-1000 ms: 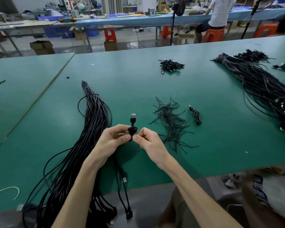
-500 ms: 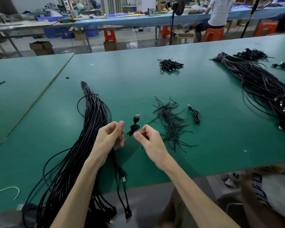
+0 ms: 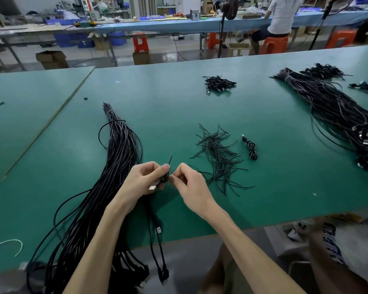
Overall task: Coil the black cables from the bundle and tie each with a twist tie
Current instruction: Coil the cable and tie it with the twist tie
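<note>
Head view: left hand point(image 3: 142, 181) grips coiled cable point(image 3: 165, 178), right hand point(image 3: 191, 187) pinches twist tie point(image 3: 170, 159).

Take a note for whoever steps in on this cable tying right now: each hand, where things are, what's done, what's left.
Left hand: grips the small coiled cable, silver plug showing below the fingers.
Right hand: pinches the twist tie at the coil; one end sticks up, so the twist looks unfinished.
Cable bundle: on the green table left of the hands, its cables uncoiled.
Loose twist ties: piled right of the hands.
Done: one tied coil beside that pile, a heap of coils farther back.
Left: finish this twist, set the coil down, work through the bundle.
</note>
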